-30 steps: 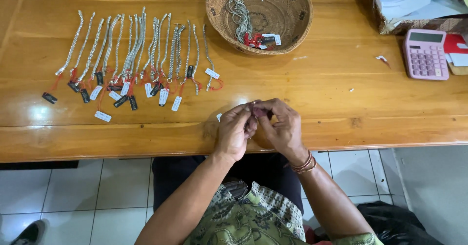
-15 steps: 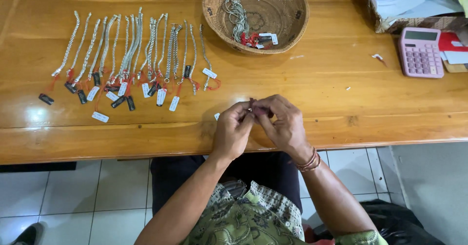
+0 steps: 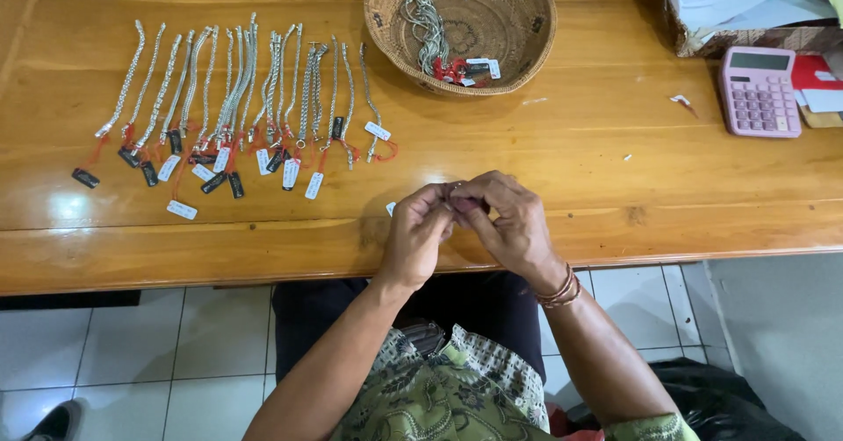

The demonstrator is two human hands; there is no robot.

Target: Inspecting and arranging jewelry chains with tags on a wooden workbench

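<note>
Head view: we see a small silvery piece (image 3: 456, 186), mostly hidden, pinched between our left hand (image 3: 420, 235) and right hand (image 3: 509, 222), fingertips meeting just above the near edge of the wooden table (image 3: 571, 169). Beyond the hands on that table sits a woven basket (image 3: 527, 28) of tagged chains; far left, a row of tagged silver bracelets (image 3: 228, 99); far right, a pink calculator (image 3: 760, 92).

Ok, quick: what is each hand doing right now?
Left hand: closed, pinching a small item, too hidden to identify.
Right hand: closed on the same item.
</note>
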